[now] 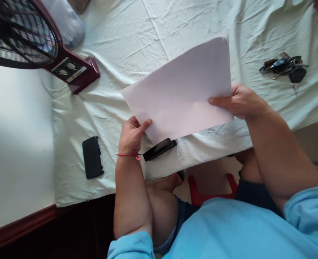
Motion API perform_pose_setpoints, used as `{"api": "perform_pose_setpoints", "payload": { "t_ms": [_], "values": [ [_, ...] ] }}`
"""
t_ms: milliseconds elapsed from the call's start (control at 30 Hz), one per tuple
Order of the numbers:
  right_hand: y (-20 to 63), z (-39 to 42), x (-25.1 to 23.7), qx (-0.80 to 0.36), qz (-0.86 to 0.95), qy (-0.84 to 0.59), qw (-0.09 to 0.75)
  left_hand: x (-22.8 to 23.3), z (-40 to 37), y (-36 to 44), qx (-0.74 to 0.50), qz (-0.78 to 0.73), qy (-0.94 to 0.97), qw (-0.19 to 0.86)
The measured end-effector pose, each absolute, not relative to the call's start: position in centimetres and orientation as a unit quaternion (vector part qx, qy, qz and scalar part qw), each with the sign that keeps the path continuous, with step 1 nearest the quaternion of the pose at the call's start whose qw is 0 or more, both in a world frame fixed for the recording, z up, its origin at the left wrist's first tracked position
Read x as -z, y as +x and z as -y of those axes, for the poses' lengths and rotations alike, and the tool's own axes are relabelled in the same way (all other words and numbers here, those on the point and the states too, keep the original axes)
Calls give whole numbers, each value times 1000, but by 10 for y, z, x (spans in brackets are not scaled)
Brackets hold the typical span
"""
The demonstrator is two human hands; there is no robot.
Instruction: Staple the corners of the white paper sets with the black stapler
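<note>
Beyond blue shirt point(229, 230) at bottom edge, gripping white paper point(183, 90) mid-frame, left hand point(130, 136) thumb-over-fingers on its left edge, right hand point(245, 101) likewise on its right, just above black oblong object point(159, 149), with black phone point(91, 158) lower left, keys point(281, 66) upper right, maroon-framed grille point(59, 55) upper left.

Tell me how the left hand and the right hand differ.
The left hand has a red band at its wrist; the right hand has none. The left hand grips the white paper at its left edge; the right hand, at its right edge. Both rest a thumb on the paper's upper face.
</note>
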State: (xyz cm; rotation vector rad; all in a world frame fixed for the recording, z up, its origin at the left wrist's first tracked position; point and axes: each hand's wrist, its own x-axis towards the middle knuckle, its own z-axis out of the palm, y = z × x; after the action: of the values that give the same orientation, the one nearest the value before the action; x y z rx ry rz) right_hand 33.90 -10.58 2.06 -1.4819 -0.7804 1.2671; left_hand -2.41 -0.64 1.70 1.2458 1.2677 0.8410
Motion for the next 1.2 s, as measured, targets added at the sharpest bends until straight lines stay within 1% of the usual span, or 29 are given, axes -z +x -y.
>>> {"api": "perform_pose_setpoints", "payload": {
  "t_ms": [133, 333, 433, 600, 767, 900, 1000, 1200],
  "values": [
    [346, 110, -25, -525, 312, -626, 485, -26, 9, -23, -291, -545, 535, 576],
    [356, 118, -46, -532, 297, -654, 449, -37, 13, -25, -209, -583, 585, 524],
    [362, 120, -49, -535, 311, -649, 442, -33, 18, -29, -211, -595, 604, 486],
    [370, 121, -44, -532, 324, -656, 426, -31, 44, -31, -272, -615, 644, 366],
    [374, 121, -42, -522, 320, -669, 422, -33, 72, -21, -244, -593, 715, 279],
    [375, 119, -39, -505, 311, -673, 442, -24, 75, -17, -210, -577, 751, 243],
    [376, 117, -38, -512, 292, -673, 447, -17, 73, -20, -208, -568, 765, 218],
    [379, 118, -42, -474, 276, -724, 419, -12, 73, -25, -190, -561, 782, 193]
  ]
}}
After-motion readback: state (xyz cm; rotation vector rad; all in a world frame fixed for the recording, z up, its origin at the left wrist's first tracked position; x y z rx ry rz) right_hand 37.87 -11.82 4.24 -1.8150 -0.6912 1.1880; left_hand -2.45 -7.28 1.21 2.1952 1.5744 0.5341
